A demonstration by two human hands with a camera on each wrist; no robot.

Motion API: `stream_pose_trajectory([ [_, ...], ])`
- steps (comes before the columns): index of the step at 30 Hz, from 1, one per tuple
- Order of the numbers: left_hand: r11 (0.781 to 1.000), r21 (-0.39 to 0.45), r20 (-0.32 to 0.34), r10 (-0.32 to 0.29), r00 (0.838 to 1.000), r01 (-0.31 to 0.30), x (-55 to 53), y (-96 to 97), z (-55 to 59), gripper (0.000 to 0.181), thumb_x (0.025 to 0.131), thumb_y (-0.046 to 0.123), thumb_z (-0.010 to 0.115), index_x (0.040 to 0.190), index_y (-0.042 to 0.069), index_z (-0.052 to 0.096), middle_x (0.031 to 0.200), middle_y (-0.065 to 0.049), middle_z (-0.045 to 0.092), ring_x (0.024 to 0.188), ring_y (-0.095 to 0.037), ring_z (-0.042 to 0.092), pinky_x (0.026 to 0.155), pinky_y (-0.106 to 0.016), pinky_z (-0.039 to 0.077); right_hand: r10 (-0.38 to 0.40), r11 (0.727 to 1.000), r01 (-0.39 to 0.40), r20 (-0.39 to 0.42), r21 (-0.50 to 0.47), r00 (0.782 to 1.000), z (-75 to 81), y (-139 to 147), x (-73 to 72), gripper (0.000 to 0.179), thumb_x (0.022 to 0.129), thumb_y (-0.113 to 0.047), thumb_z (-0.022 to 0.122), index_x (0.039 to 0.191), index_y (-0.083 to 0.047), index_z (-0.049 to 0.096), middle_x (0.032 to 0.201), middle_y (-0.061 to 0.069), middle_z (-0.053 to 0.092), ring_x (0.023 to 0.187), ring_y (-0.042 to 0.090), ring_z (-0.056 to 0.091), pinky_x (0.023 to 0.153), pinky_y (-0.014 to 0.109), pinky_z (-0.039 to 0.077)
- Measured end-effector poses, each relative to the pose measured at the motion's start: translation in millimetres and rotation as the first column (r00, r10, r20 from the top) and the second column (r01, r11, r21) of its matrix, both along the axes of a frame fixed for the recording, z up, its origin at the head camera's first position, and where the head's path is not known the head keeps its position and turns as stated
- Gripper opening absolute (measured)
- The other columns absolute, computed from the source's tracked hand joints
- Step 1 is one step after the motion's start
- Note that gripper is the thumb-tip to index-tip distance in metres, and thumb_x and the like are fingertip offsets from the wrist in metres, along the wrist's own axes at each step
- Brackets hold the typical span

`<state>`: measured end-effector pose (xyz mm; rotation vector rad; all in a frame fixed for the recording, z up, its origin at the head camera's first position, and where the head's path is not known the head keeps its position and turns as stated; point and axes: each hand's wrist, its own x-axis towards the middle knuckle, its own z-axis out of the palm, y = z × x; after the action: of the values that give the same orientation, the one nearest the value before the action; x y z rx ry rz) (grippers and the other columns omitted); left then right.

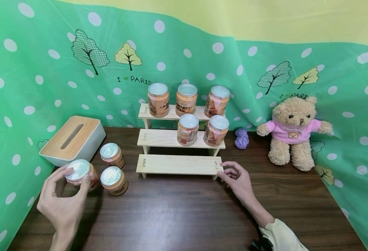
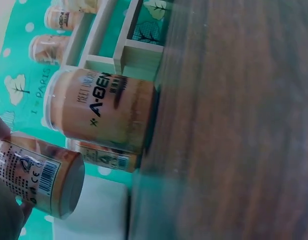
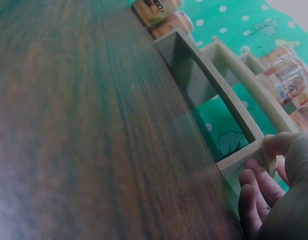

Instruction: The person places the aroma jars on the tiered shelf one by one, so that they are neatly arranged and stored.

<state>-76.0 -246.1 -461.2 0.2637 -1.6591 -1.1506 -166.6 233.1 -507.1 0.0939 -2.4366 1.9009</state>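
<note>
My left hand [image 1: 63, 200] grips an orange jar [image 1: 91, 177] with a ridged clear lid, thumb on one side and fingers on the other. In the left wrist view that jar [image 2: 41, 172] is tilted and raised off the table, its barcode label showing. Two similar jars [image 1: 115, 181] [image 1: 116, 158] stand on the table just right of it. At the three-step wooden rack [image 1: 179, 164], my right hand [image 1: 238, 181] pinches the right end of the lowest step between thumb and fingers. Three jars [image 1: 159, 103] stand on the top step and two [image 1: 188, 130] on the middle step's right half.
A tissue box [image 1: 91, 141] with a wooden top stands at the back left. Behind the rack's right side lies a purple yarn ball [image 1: 242, 138]. A teddy bear [image 1: 292, 136] in a pink shirt sits at the right against the green dotted cloth [image 1: 184, 66].
</note>
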Motion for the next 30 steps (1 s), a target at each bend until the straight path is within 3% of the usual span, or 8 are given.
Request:
stream_pose_trajectory([
  [2,0.999,0.026,-0.065,-0.037,0.997,0.039,0.4,2.6,6.2,0.039,0.072,-0.01,0.092,0.107,-0.019,0.077,0.118,-0.018,0.08,0.111,-0.016,0.075,0.104,-0.02,0.061,-0.001,1.0,0.001,0.0,-0.001,1.0,-0.2,0,-0.1,0.031,0.099,-0.005,0.084,0.128,0.0,0.072,0.086,0.02,0.077,0.064,0.013,0.067,0.049,0.026,0.057],
  [5,0.998,0.038,-0.107,-0.054,0.993,0.059,1.4,2.0,12.1,0.04,0.072,-0.009,0.091,0.107,-0.02,0.076,0.117,-0.018,0.079,0.109,-0.017,0.076,0.101,-0.019,0.061,-0.001,1.0,0.001,0.003,-0.001,1.0,-0.6,0,-0.1,0.032,0.099,-0.005,0.084,0.128,0.0,0.072,0.086,0.017,0.077,0.065,0.013,0.068,0.049,0.026,0.057],
  [10,0.998,0.04,-0.123,-0.04,0.992,0.045,1.7,-1.7,21.6,0.041,0.071,-0.006,0.091,0.107,-0.019,0.077,0.116,-0.015,0.079,0.106,-0.016,0.075,0.098,-0.016,0.061,-0.003,1.0,0.003,0.006,-0.003,1.0,-1.6,0,-0.2,0.032,0.099,-0.005,0.084,0.128,0.0,0.073,0.086,0.017,0.078,0.065,0.013,0.068,0.049,0.027,0.057],
  [16,0.998,0.035,-0.127,-0.049,0.991,0.054,-1.7,3.4,41.9,0.042,0.071,-0.002,0.091,0.107,-0.019,0.077,0.115,-0.007,0.078,0.108,-0.018,0.072,0.1,-0.017,0.06,-0.003,1.0,0.003,0.011,0.001,1.0,-0.9,0,-0.2,0.032,0.099,-0.005,0.084,0.129,0.0,0.072,0.087,0.019,0.077,0.065,0.014,0.068,0.05,0.027,0.058],
  [21,0.993,0.022,-0.146,-0.111,0.983,0.115,-7.0,18.4,55.0,0.041,0.072,-0.002,0.089,0.106,-0.021,0.075,0.113,-0.002,0.076,0.105,-0.016,0.07,0.095,-0.015,0.059,-0.012,1.0,0.011,0.015,0.002,1.0,0.7,1,-0.1,0.032,0.099,-0.005,0.084,0.128,0.0,0.072,0.087,0.019,0.077,0.064,0.013,0.068,0.049,0.026,0.057],
  [26,0.983,-0.003,-0.186,-0.182,0.966,0.184,-15.6,33.6,61.3,0.039,0.071,-0.004,0.088,0.104,-0.022,0.074,0.112,-0.006,0.077,0.103,-0.016,0.071,0.088,-0.015,0.059,-0.006,1.0,0.006,0.016,0.006,1.0,1.3,1,-0.1,0.032,0.099,-0.005,0.084,0.128,0.0,0.072,0.087,0.02,0.077,0.065,0.013,0.068,0.05,0.026,0.057],
  [30,0.978,-0.042,-0.182,-0.207,0.961,0.203,-24.0,41.2,59.6,0.04,0.07,0.0,0.09,0.102,-0.019,0.076,0.112,-0.009,0.078,0.104,-0.017,0.073,0.088,-0.015,0.059,-0.004,1.0,0.004,0.014,0.002,1.0,1.3,0,-0.4,0.032,0.099,-0.005,0.083,0.128,0.0,0.072,0.087,0.019,0.077,0.065,0.013,0.068,0.05,0.026,0.057],
])
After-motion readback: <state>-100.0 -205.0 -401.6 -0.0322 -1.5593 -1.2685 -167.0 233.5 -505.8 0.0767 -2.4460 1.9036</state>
